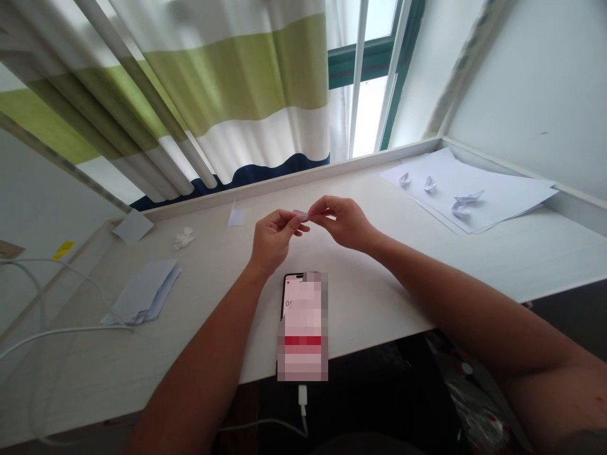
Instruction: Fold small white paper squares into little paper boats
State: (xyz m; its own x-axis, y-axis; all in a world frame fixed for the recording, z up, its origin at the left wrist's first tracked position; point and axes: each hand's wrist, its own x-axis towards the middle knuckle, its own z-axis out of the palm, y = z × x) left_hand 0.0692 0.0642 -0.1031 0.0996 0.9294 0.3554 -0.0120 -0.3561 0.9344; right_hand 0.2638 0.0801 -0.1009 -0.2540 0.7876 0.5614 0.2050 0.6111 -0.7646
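Between both hands, above the middle of the desk, is a small folded piece of white paper (pixel 300 215). My left hand (pixel 277 237) pinches its left side between thumb and fingers. From the right, my right hand (pixel 344 221) grips the other end with its fingertips. Most of the paper is hidden by the fingers, so its exact shape cannot be made out. A phone (pixel 303 316) with a partly blurred screen lies below the hands, near the desk's front edge.
Several small folded paper figures (pixel 430 184) sit on white sheets (pixel 502 189) at the right. On the left are a paper stack (pixel 145 291), crumpled paper (pixel 184 237), a folded slip (pixel 236 216) and a looping white cable (pixel 71 331). A raised rim (pixel 284 182) borders the desk's back.
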